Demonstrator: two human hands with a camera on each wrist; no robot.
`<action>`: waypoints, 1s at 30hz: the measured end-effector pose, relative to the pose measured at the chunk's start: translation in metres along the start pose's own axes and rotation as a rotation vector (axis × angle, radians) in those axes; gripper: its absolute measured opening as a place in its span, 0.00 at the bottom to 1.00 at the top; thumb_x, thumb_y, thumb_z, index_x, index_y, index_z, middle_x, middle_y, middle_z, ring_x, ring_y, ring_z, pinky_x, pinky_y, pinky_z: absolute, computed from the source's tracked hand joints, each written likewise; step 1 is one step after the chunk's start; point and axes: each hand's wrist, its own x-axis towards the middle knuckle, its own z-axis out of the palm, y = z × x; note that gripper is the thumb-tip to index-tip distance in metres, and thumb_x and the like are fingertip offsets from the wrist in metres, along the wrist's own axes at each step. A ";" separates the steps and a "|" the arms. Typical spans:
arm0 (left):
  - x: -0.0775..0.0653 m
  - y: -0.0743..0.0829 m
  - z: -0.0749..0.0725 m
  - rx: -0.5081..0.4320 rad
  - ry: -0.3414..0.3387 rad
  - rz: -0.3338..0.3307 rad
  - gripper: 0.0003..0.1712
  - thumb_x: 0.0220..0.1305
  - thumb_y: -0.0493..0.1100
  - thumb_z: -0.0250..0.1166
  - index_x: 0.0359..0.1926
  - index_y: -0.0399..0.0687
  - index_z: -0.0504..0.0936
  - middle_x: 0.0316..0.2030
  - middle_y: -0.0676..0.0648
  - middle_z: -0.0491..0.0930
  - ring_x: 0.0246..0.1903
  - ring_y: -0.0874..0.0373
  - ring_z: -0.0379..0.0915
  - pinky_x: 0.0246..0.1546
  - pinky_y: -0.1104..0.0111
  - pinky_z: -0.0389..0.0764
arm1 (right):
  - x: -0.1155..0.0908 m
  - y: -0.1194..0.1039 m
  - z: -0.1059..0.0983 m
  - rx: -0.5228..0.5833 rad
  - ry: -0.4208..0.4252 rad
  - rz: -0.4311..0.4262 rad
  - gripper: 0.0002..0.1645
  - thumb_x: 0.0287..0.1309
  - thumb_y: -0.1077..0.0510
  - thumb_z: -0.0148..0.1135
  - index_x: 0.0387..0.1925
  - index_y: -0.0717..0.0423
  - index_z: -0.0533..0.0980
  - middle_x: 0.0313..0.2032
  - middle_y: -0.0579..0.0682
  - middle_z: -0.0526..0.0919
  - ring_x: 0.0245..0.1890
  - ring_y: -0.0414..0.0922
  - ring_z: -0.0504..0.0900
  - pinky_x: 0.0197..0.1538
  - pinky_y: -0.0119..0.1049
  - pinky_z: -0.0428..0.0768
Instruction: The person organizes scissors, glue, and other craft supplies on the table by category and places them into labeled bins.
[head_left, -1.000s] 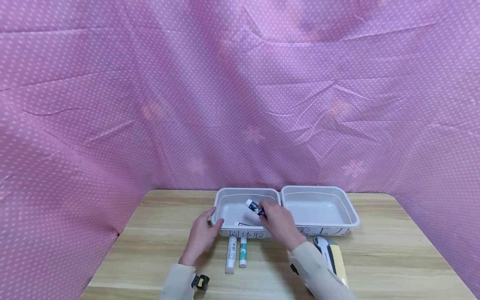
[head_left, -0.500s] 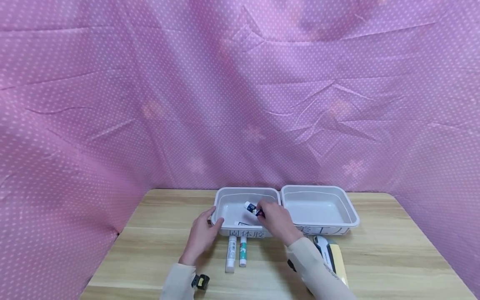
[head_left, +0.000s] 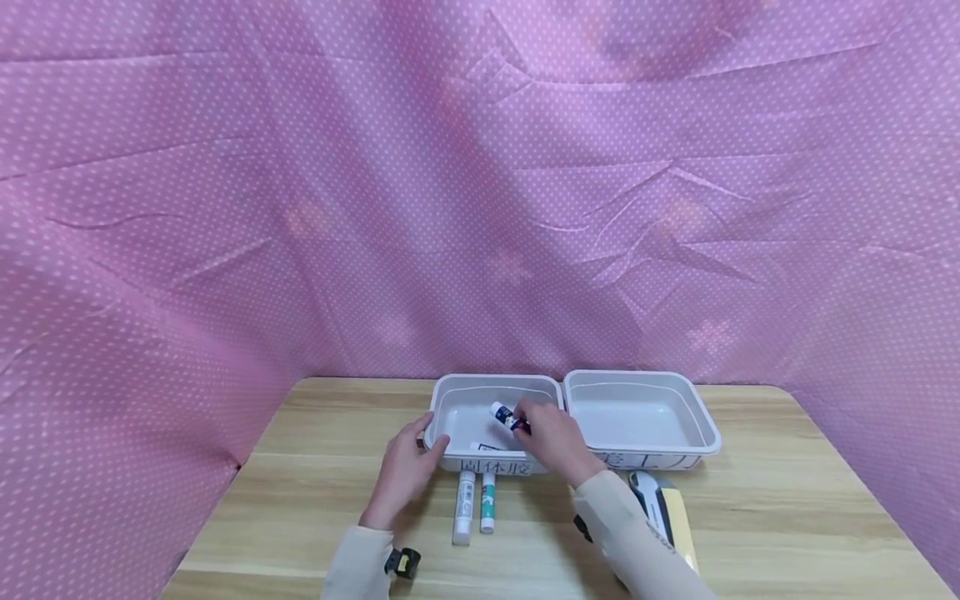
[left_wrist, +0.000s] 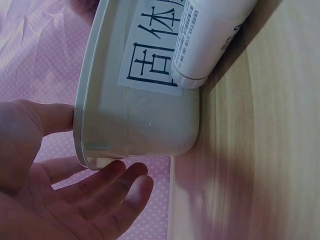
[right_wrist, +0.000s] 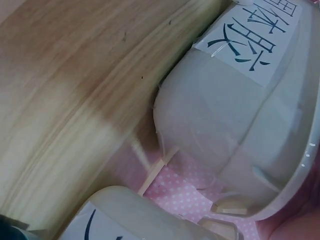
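My right hand [head_left: 553, 437] pinches a dark blue glue stick [head_left: 507, 416] with a white end, tilted over the left plastic tray [head_left: 497, 379]. That hand is mostly out of the right wrist view, at its lower right edge. My left hand [head_left: 408, 467] holds the tray's front left corner. In the left wrist view the thumb [left_wrist: 57, 118] meets the rim, while the other fingers [left_wrist: 105, 192] spread loosely beside the outer wall. A white object with a dark label [head_left: 486, 447] lies inside this tray, partly hidden by the front rim.
A white glue stick [head_left: 463, 510] and a green-and-white one [head_left: 487, 504] lie before the left tray. The right tray [head_left: 705, 421] stands beside it. Yellow [head_left: 678, 525] and grey-black [head_left: 649, 500] tools lie near the right forearm. A pink dotted curtain [head_left: 480, 208] hangs behind the table.
The right hand and the glue stick have lowered very slightly over the tray during the last second. My left hand stays at the tray's corner.
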 end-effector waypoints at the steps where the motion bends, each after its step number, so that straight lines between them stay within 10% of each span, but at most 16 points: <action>1: 0.000 0.000 0.000 0.000 0.001 -0.001 0.35 0.72 0.44 0.64 0.73 0.35 0.66 0.64 0.31 0.74 0.51 0.45 0.81 0.48 0.61 0.87 | 0.000 0.000 0.000 -0.001 0.001 0.001 0.11 0.61 0.58 0.71 0.45 0.54 0.83 0.34 0.47 0.86 0.28 0.38 0.77 0.35 0.35 0.81; 18: 0.001 -0.002 0.002 0.021 0.008 0.006 0.34 0.72 0.45 0.65 0.73 0.35 0.67 0.65 0.30 0.73 0.54 0.44 0.80 0.52 0.58 0.86 | -0.003 0.000 0.001 0.003 -0.019 0.043 0.13 0.64 0.59 0.70 0.50 0.55 0.83 0.44 0.53 0.89 0.43 0.48 0.87 0.48 0.46 0.86; 30: 0.000 -0.003 0.001 0.017 0.008 0.003 0.34 0.72 0.45 0.65 0.73 0.36 0.67 0.65 0.31 0.74 0.53 0.44 0.80 0.49 0.60 0.87 | -0.002 0.001 0.005 0.016 -0.003 0.033 0.12 0.63 0.59 0.69 0.48 0.56 0.83 0.36 0.48 0.87 0.30 0.39 0.79 0.40 0.39 0.84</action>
